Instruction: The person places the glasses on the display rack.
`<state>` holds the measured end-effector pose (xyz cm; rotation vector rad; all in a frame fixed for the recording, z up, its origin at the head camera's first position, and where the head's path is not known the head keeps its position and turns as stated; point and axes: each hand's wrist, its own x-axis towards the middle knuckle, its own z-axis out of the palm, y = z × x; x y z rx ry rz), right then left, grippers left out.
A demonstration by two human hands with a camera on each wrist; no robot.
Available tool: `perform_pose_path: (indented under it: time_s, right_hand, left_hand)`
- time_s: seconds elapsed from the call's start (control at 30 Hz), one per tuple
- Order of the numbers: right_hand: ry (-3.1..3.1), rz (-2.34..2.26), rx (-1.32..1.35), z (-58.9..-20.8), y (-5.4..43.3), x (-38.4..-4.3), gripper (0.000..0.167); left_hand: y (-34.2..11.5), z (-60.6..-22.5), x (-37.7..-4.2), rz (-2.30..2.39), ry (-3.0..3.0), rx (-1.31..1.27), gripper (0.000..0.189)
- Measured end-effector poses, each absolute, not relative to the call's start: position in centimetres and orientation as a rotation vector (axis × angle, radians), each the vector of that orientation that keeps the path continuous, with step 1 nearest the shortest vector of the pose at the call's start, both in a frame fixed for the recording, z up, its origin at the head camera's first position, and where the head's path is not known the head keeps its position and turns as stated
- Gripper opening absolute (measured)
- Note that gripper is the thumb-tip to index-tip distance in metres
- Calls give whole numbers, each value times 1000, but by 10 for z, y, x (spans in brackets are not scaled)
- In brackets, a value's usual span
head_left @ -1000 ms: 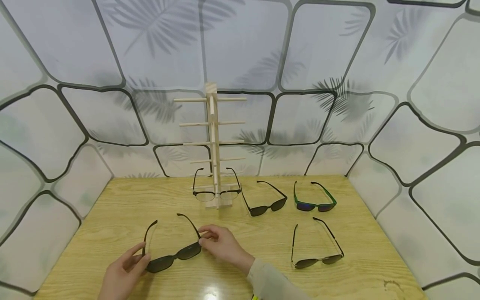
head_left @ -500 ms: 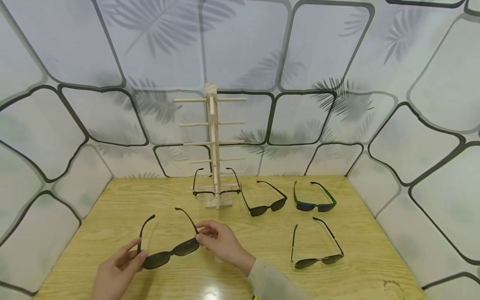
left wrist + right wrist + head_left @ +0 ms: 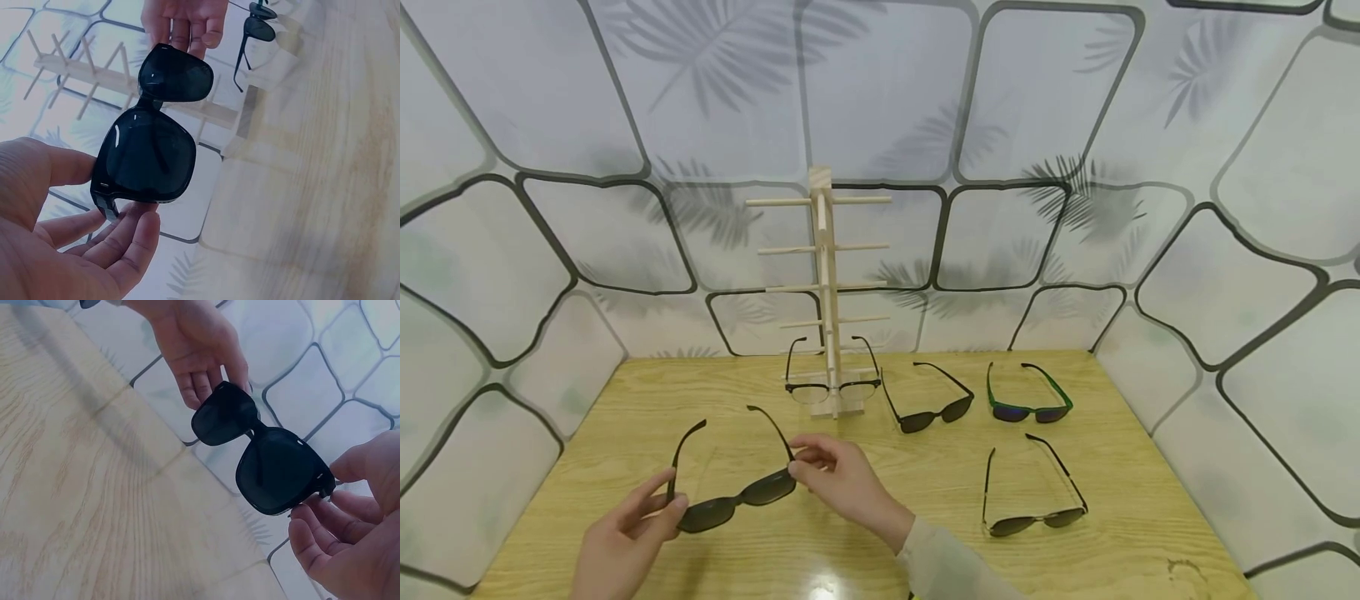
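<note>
A pair of black sunglasses [image 3: 737, 500] with both temples unfolded hangs above the table between my two hands, its right lens higher than its left in the head view. My left hand [image 3: 628, 529] pinches the left hinge corner, thumb on the front and fingers round the temple; the left wrist view shows this grip beside the near lens [image 3: 150, 156]. At the other hinge, my right hand [image 3: 850, 483] pinches the frame between thumb and fingers, also seen in the right wrist view beside the near lens [image 3: 281, 472].
A wooden display stand [image 3: 827, 275] with paired pegs stands at the back, clear-lens glasses [image 3: 833, 390] at its lowest level. Black sunglasses [image 3: 936, 415], green-framed sunglasses [image 3: 1032, 412] and thin-framed sunglasses [image 3: 1037, 523] lie to the right on the wooden table [image 3: 1135, 533]. Patterned walls [image 3: 880, 100] enclose it.
Both hands have raised the black sunglasses slightly and shifted them a little left and away from me. The stand and the other glasses stay where they were.
</note>
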<state>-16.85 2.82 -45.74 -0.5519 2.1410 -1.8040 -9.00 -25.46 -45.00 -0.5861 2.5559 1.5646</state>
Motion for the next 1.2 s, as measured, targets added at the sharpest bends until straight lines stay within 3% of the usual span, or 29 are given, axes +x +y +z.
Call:
perform_pose_path:
  time_s: [0.33, 1.2]
  right_hand:
    - [2171, -1809, -567, -446, 32, -167, 36]
    - [2195, -1980, -568, -405, 57, -170, 38]
  left_hand:
    - [-250, -438, -87, 1615, 2597, -586, 75]
    - [-231, -403, -99, 1631, 2813, -185, 62]
